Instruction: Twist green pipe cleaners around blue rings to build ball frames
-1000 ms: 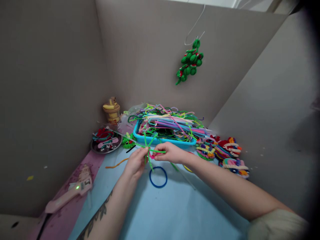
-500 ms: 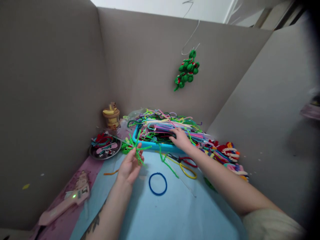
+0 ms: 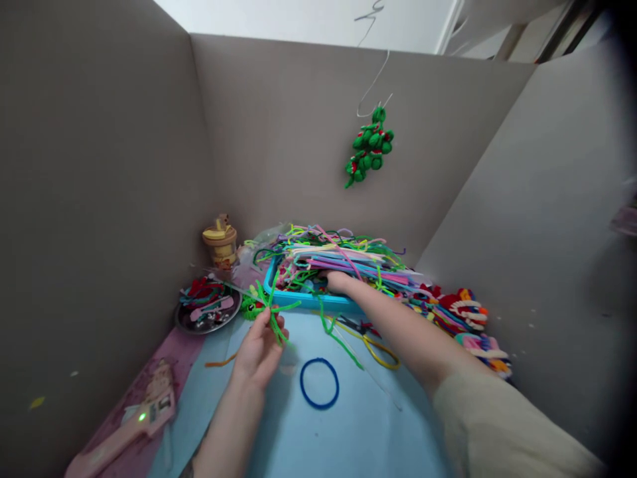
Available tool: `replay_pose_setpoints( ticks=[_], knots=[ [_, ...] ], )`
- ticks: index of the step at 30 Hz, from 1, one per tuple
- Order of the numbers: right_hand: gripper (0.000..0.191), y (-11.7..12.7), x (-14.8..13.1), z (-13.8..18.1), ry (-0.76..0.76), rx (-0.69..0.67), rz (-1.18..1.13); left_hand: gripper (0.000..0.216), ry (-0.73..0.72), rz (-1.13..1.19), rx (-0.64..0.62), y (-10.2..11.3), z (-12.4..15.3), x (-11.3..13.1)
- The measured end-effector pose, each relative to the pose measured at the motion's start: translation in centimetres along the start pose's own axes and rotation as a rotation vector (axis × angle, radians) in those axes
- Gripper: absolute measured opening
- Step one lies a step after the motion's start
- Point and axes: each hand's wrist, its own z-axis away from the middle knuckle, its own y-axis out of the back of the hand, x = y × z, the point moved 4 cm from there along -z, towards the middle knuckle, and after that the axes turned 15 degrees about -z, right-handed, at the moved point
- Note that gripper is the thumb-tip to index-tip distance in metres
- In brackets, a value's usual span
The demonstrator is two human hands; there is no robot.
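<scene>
- A pink glue gun (image 3: 124, 428) lies at the far left on the pink strip of table, with a small green light lit on its body.
- Behind it a round metal dish (image 3: 185, 321) holds red, blue and pink scraps, and a yellow wooden pot (image 3: 219, 240) stands in the corner of the grey cardboard walls (image 3: 99, 199).
- The left hand (image 3: 259, 348) is raised over the light blue mat (image 3: 358, 431), thumb and fingertips pinched closed on the green pipe-cleaner bundle (image 3: 271, 309). The bundle's loose ends splay up and sideways just above the fingers, in front of the tray's left corner.
- A short orange pipe cleaner (image 3: 219, 362) lies flat on the mat just left of that hand.
- A blue ring (image 3: 319, 383) lies flat on the mat between the two forearms, touching neither.
- The blue tray (image 3: 318, 302) sits at the back of the mat, piled with a heap of pipe cleaners (image 3: 343, 255) in many colours.
- The right hand (image 3: 338, 281) reaches into that heap. Its fingers are buried among the stems, so I cannot tell whether they are closed on anything.
- A green ornament (image 3: 368, 147) hangs on a wire hook against the back wall, above the tray.
- A yellow loop (image 3: 381, 352) lies on the mat beside the right forearm.
- Finished multicoloured pieces (image 3: 462, 312) are stacked at the far right, next to the tray.
</scene>
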Motion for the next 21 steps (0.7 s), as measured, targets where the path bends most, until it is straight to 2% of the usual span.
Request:
replay_pose_setpoints(
  ticks=[4,8,15,21],
  knots=[
    [0.053,2.5,1.2,-1.9,0.019,0.102,-0.025,0.015,-0.004,0.018,-0.03,0.1,-0.2,0.1],
    [0.053,4.3,1.9,-3.1,0.047,0.116,-0.036,0.014,0.002,0.023,-0.034,0.1,-0.2,-0.1],
    [0.051,4.4,2.3,-2.7,0.131,0.061,0.034,0.017,0.013,-0.002,-0.004,0.0,-0.2,-0.3],
    [0.044,5.4,2.7,-1.2,0.257,-0.091,0.246,0.025,0.031,-0.022,-0.008,-0.2,-0.1,-0.3]
  ],
)
